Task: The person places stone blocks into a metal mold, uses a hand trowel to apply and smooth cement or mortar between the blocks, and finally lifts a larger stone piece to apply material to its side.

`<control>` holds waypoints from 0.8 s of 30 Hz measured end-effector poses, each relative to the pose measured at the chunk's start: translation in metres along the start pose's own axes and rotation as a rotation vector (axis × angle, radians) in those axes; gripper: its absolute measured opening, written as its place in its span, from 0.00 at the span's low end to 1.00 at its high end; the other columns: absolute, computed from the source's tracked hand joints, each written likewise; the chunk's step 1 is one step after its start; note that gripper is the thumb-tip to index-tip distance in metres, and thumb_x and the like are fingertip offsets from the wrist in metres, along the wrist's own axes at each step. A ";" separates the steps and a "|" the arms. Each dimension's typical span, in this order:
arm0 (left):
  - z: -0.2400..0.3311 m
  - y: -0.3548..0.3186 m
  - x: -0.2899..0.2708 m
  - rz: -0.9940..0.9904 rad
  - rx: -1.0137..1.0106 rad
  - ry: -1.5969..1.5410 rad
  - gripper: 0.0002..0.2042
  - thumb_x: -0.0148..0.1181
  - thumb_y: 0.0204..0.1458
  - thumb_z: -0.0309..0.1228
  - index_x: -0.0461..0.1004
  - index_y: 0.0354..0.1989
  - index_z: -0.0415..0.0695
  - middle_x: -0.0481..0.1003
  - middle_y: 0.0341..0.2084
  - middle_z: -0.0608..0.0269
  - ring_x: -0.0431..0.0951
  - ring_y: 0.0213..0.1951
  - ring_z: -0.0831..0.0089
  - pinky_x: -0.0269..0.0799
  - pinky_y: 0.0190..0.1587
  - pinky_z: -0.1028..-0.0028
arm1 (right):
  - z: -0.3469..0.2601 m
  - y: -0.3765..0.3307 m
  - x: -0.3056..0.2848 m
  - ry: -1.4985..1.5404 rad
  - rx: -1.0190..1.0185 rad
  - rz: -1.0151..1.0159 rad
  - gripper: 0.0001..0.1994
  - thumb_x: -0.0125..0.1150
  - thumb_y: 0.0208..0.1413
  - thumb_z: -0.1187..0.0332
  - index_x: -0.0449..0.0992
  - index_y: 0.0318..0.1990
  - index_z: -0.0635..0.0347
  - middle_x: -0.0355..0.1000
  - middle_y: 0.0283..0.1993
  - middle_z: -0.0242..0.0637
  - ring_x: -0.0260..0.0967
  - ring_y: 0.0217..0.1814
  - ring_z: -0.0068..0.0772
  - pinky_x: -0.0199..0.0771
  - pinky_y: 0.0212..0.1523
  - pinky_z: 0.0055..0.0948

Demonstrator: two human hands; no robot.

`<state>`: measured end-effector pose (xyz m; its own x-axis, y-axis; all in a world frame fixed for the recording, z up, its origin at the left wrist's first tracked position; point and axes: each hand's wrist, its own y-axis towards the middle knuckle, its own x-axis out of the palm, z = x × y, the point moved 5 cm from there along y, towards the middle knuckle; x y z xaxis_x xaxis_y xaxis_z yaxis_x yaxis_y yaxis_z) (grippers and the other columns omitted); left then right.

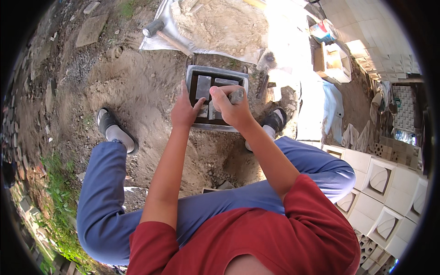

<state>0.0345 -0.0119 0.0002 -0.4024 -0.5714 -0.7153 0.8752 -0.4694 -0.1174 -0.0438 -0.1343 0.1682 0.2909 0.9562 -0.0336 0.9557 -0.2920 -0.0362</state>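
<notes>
Down on the sandy ground between the person's two feet sits a rectangular grey metal mould (217, 73), its dark inside split by upright grey inserts; three of these show clearly, and the near part of the mould is hidden behind both hands. The right hand (231, 107) is curled tight around a small grey block (237, 95) held just above the mould's right half, only one end of the block poking out past the fingers. The left hand (184, 111) rests on the mould's near left edge, fingers held together and fairly straight, thumb spread toward the right hand; whether it grips anything underneath cannot be told.

Two grey shoes show, the left shoe (114, 130) well out on the dirt, the right shoe (275, 121) half hidden behind the right forearm. Beyond the mould lies a white sheet (160, 39) carrying a heap of sand (222, 23), with a hammer (153, 28) lying at its left edge, handle partly buried. The upper right is washed out by sun, so the things there are hard to make out apart from a small pale box (332, 62) and a round tub (321, 31) with a coloured band. At the right rim stand stacked white cast blocks (380, 178) with leaf-shaped hollows; about six faces show, the rest cut off by the picture's edge.
</notes>
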 end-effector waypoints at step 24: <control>0.003 0.000 0.004 -0.008 -0.041 0.013 0.42 0.55 0.62 0.52 0.42 0.78 0.50 0.76 0.52 0.39 0.81 0.43 0.41 0.77 0.42 0.50 | 0.082 0.017 -0.017 0.356 0.013 -0.127 0.15 0.60 0.65 0.66 0.81 0.28 0.68 0.62 0.18 0.22 0.54 0.21 0.14 0.53 0.22 0.23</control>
<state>0.0325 -0.0161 -0.0006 -0.4059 -0.5593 -0.7228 0.8826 -0.4453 -0.1511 -0.0367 -0.1574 0.0861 0.1701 0.9316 0.3211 0.9851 -0.1691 -0.0310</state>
